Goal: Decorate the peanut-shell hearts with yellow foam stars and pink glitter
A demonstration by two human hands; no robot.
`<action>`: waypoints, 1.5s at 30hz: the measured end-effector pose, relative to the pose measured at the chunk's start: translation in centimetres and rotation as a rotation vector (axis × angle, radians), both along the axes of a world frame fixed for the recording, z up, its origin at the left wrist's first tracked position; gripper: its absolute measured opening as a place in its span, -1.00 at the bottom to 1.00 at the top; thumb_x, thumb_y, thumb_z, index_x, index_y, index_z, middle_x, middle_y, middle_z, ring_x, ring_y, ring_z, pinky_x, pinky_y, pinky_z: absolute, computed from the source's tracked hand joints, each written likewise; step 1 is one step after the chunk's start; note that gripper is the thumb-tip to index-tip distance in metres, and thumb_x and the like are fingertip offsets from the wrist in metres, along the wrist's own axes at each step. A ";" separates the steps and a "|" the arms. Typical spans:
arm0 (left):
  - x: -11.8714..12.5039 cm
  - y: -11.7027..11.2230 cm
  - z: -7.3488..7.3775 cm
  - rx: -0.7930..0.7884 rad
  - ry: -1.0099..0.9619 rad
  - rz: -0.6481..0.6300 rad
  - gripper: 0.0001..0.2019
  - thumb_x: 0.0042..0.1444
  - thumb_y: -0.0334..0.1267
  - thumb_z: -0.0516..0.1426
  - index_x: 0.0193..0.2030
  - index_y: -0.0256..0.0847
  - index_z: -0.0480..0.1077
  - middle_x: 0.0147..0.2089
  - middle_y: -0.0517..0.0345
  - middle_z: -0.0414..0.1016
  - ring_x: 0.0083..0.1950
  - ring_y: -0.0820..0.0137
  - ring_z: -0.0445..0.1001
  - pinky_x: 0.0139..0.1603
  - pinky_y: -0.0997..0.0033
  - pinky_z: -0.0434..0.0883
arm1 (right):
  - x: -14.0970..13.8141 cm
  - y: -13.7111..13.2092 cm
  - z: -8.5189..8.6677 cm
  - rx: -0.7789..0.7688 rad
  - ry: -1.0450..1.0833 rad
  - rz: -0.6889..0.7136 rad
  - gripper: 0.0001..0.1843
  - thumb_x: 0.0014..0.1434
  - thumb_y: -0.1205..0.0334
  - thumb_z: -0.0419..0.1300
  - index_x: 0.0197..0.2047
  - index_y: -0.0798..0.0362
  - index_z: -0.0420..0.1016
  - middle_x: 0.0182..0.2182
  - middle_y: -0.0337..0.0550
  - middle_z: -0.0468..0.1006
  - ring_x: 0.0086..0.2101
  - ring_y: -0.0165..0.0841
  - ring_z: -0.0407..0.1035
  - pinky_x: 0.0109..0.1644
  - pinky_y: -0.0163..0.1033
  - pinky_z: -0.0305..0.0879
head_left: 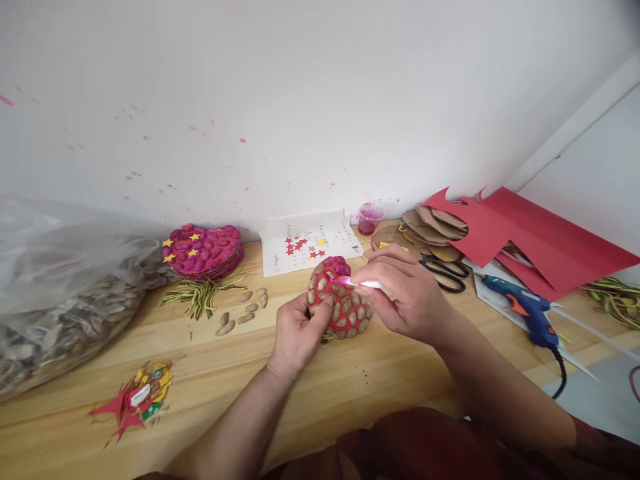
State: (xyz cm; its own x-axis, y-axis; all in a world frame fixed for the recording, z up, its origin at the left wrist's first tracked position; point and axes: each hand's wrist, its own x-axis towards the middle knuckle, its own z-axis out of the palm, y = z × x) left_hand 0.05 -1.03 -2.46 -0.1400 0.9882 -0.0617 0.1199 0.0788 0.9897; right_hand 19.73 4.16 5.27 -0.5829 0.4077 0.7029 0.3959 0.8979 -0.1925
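Note:
My left hand (299,327) grips the lower left edge of a red craft piece covered in peanuts (345,308), its thumb on the front. Magenta paint coats the peanuts along the piece's top; the others are bare brown. A white-handled paintbrush (369,284) with a pink tip is pinched in my right hand (407,293), the tip touching or just over the upper peanuts. Several loose peanuts (246,308) lie left of my hands. Behind the piece stands a small clear cup of magenta paint (370,219).
Magenta-painted peanut pieces (204,250) with yellow stars sit at the left beside a plastic bag of peanuts (65,320). Paper stars lie on a white sheet (274,260). At right are black scissors (447,275), a blue glue gun (525,308), cardboard pieces (430,223) and red paper (560,233).

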 end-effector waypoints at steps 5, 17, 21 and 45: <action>-0.1 0.1 -0.1 -0.017 -0.031 0.022 -0.62 0.06 0.07 0.27 -0.51 -0.23 0.46 -0.57 0.23 0.33 -0.50 0.42 0.26 -0.47 0.46 0.26 | 0.0 0.0 0.0 -0.011 -0.005 0.010 -0.87 0.32 0.36 0.18 -0.12 -0.02 0.50 -0.31 -0.16 0.64 -0.20 -0.20 0.45 -0.03 -0.05 0.39; -0.2 0.2 -0.3 -0.022 -0.067 0.013 -0.64 0.05 0.05 0.29 -0.47 -0.24 0.50 -0.54 0.19 0.43 -0.48 0.38 0.34 -0.46 0.45 0.32 | 0.2 0.2 0.0 -0.019 -0.002 0.025 -0.88 0.33 0.37 0.18 -0.11 0.00 0.49 -0.29 -0.17 0.64 -0.21 -0.23 0.43 -0.03 -0.07 0.38; -0.2 0.2 -0.2 -0.030 -0.082 0.008 -0.64 0.06 0.05 0.28 -0.46 -0.25 0.50 -0.52 0.17 0.45 -0.48 0.38 0.36 -0.44 0.44 0.34 | 0.2 0.3 -0.1 -0.031 0.002 0.027 -0.90 0.33 0.37 0.19 -0.12 0.02 0.49 -0.28 -0.16 0.63 -0.21 -0.23 0.42 -0.04 -0.08 0.37; -0.3 0.3 -0.5 -0.051 -0.148 0.025 -0.64 0.05 0.05 0.31 -0.44 -0.26 0.52 -0.48 0.15 0.51 -0.45 0.38 0.39 -0.39 0.42 0.36 | 0.3 0.3 -0.2 -0.057 -0.008 0.039 -0.89 0.35 0.38 0.17 -0.10 0.02 0.48 -0.27 -0.16 0.63 -0.19 -0.23 0.42 -0.02 -0.07 0.36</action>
State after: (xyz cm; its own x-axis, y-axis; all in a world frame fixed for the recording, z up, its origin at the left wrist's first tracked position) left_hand -0.22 -0.69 -2.96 -0.1506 0.9795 -0.1340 -0.0300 0.1309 0.9909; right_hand 20.03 4.46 5.06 -0.6047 0.4239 0.6743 0.3628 0.9003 -0.2406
